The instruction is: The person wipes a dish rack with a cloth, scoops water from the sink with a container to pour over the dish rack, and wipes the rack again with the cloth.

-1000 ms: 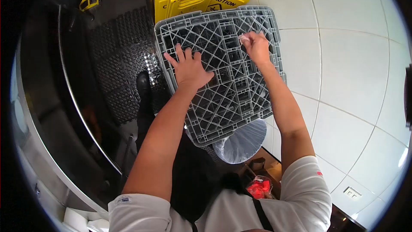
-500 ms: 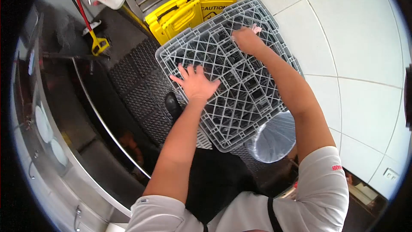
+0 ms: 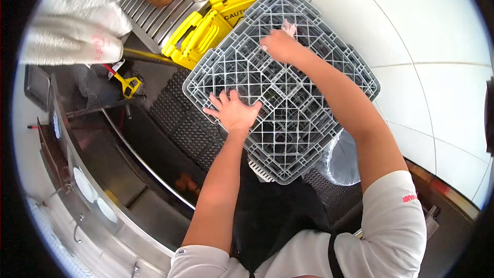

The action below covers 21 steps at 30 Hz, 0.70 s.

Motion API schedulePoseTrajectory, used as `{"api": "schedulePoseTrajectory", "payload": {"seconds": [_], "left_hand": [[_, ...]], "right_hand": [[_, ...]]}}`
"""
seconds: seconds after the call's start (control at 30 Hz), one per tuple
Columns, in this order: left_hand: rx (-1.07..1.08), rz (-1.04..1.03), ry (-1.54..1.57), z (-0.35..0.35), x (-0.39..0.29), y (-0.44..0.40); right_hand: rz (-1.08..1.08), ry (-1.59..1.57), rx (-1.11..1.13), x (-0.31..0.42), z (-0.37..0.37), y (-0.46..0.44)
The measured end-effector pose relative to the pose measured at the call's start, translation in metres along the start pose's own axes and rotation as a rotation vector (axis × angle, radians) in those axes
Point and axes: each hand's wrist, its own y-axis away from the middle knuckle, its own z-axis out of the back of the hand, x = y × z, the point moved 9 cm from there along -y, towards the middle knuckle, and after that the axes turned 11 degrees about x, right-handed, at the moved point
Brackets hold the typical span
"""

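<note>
Two hands are being kept on the grey lattice crate at the centre of the frame, which is being seen more cornerwise as the view is being swung; towels and a slatted rack are being brought into the upper left. The left hand is being laid, fingers spread wide, on the crate's left part. A pale crumpled cloth is being gripped by the right hand, fingers curled, and shifted across the upper lattice; another part is apparently being reached.
</note>
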Motion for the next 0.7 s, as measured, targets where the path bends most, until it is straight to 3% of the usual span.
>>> {"api": "schedulePoseTrajectory", "payload": {"seconds": [0.2, 0.33, 0.47, 0.5, 0.7], "left_hand": [[-0.025, -0.006, -0.035, -0.004, -0.001, 0.0], [0.01, 0.003, -0.04, 0.001, -0.005, 0.003], [0.003, 0.001, -0.052, -0.003, -0.003, 0.002], [0.006, 0.002, -0.048, -0.002, -0.004, 0.002], [-0.009, -0.001, -0.061, -0.003, -0.002, 0.002]], "right_hand": [[0.014, -0.03, -0.049, 0.006, 0.006, -0.002], [0.005, -0.495, -0.389, -0.03, 0.018, 0.019], [-0.052, -0.92, -0.513, -0.058, 0.014, 0.047], [-0.006, -0.658, -0.449, -0.043, 0.02, 0.042], [-0.078, -0.19, -0.074, -0.007, -0.005, -0.001]]}}
